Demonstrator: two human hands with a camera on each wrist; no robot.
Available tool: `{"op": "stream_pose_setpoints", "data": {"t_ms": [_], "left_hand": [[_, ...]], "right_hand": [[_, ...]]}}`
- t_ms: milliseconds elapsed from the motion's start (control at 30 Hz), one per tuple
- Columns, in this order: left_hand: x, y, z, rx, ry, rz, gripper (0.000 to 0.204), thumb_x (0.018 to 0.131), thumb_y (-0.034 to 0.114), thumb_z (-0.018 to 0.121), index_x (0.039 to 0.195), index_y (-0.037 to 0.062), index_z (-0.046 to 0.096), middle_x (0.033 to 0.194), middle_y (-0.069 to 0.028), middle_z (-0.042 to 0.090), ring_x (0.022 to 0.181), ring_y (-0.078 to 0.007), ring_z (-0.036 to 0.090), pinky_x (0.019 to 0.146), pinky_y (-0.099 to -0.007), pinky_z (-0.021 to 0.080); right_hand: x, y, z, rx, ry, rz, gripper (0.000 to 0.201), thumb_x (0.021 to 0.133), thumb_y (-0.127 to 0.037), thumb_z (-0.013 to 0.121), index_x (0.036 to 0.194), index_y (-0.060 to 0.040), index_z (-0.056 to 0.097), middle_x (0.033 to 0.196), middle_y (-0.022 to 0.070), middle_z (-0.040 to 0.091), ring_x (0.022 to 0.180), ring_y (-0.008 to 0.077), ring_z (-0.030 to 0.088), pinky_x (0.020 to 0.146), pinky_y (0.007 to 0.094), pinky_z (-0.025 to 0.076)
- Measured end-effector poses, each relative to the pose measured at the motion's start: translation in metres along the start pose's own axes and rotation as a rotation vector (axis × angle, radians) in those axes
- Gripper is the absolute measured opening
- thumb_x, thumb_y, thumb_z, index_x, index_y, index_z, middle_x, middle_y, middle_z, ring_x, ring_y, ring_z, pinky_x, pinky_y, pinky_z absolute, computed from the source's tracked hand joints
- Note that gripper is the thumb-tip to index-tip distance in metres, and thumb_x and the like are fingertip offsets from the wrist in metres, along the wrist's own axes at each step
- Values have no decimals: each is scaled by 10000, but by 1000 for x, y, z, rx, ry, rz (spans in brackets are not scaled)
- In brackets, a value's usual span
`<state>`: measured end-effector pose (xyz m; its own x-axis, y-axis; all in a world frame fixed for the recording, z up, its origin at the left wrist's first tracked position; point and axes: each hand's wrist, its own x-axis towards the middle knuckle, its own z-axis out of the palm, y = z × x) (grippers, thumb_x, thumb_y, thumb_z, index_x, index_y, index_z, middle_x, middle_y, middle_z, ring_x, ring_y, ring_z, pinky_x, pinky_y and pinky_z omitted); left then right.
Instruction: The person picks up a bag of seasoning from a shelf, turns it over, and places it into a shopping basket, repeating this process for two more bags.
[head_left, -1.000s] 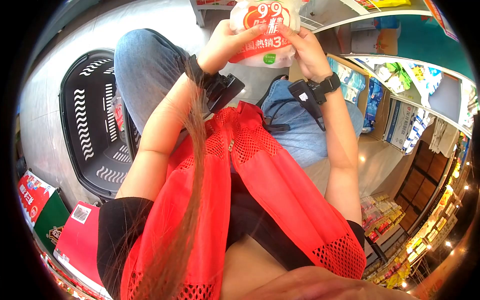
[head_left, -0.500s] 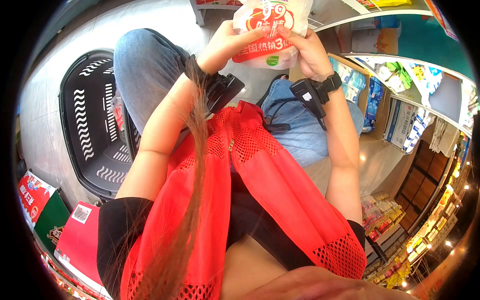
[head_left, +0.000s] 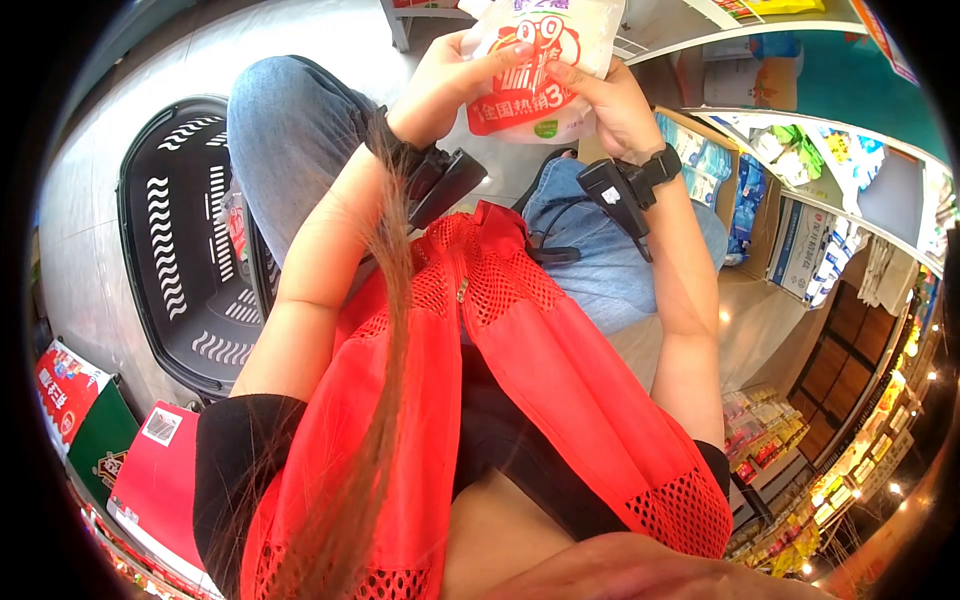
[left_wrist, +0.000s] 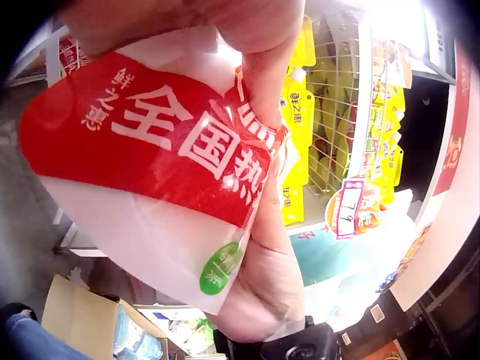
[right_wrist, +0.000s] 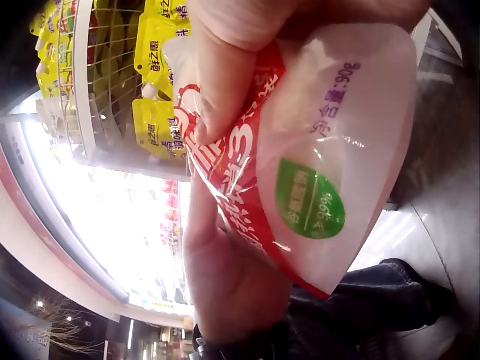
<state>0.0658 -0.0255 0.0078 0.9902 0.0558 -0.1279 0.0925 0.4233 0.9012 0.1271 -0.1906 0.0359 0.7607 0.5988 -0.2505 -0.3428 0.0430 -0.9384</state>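
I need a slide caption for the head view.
Left hand and right hand hold a printed bag, with a black basket beside the left leg.

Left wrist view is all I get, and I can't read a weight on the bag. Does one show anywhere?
Observer: Yes, the right wrist view shows purple print reading 90g on the bag.
Operator: Thanks. My picture shows no basket; is there one near the person?
Observer: Yes, in the head view a black basket stands by the left leg.
Operator: Is anything in it?
Observer: A packet with red print appears to lie inside, partly hidden; I can't tell what it is.
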Motion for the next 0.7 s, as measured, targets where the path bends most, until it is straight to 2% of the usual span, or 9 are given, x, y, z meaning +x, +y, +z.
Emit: {"op": "stream_pose_setpoints", "data": {"t_ms": [233,300,700], "left_hand": [[-1,2,1,-40,-4,41,261,741,154,618,931,-12,553,802,-47,596,666,-73,560,580,-203,453],[-1,3,-2,-43,-46,10,304,756,143,600,1002,-11,510,907,-81,583,782,-115,572,685,-231,463],[-6,6,6,4,-9,26,283,706,127,651,910,-32,537,819,-73,597,688,-90,576,599,-205,469]], "right_hand": [[0,2,0,-52,-12,12,315,710,-166,662,971,-19,566,923,65,599,837,106,554,753,240,420],[1,5,0,-44,-11,10,316,713,-171,660,974,-20,565,926,63,597,845,104,551,760,241,416],[1,1,-2,6,5,-9,366,721,-192,656,1011,-7,531,961,70,581,873,115,539,795,254,398]]}}
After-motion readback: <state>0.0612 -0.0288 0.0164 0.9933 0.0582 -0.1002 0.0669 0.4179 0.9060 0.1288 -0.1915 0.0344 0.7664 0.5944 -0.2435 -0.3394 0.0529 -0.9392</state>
